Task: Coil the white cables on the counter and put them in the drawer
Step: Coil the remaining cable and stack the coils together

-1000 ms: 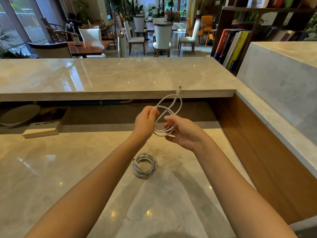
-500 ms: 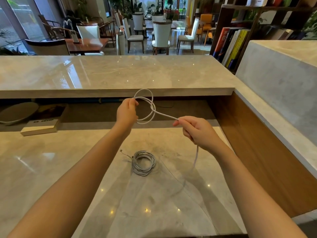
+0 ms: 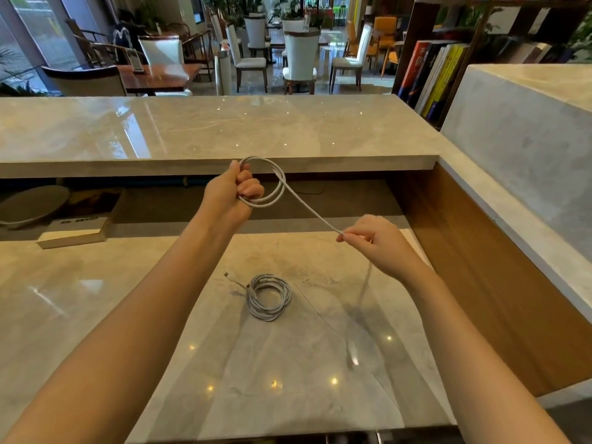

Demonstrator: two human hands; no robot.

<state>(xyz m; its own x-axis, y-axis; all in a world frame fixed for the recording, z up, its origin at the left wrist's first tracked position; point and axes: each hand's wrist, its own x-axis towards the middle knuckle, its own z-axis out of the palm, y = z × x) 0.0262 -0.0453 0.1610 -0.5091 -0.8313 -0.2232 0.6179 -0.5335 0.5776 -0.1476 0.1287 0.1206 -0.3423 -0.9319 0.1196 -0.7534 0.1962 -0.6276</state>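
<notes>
The white cable [image 3: 308,209] is in the air above the counter [image 3: 121,302], held between both hands. The left hand [image 3: 235,195] has its fingers curled around two or so loops of it, which stand up as a ring just in front of the edge of the upper ledge [image 3: 208,129]. From this ring one straight piece goes down to the right hand [image 3: 371,243], which pinches it between thumb and fingertips. Below this hand the rest of the cable hangs down, blurred. A second white cable [image 3: 269,297] lies already coiled on the counter between the two forearms, with one plug end pointing out to the left. At the left, under the ledge, lie a book [image 3: 73,230] and a grey round disc [image 3: 30,203]. Behind the ledge are chairs [image 3: 301,56] and a bookshelf [image 3: 432,72].
</notes>
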